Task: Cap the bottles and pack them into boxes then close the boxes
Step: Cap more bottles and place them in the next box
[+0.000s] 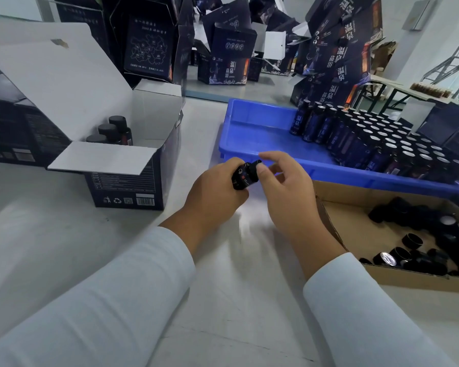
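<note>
My left hand (214, 187) grips a small dark bottle (243, 178), tilted with its top pointing up and to the right. My right hand (284, 182) pinches the black cap (255, 166) at the bottle's top between thumb and fingers. An open dark box (133, 181) with white flaps stands to the left, with three capped bottles (112, 131) inside at its far left. A blue tray (257, 133) behind my hands holds several uncapped bottles (376, 144) on its right side. A cardboard box (355, 207) at the right contains several loose black caps (414, 234).
Stacks of dark printed boxes (228, 59) crowd the back of the white table, some tilted or open. A large dark box (8, 128) lies at the far left. A table frame with small brown bottles (429, 90) stands at the far right.
</note>
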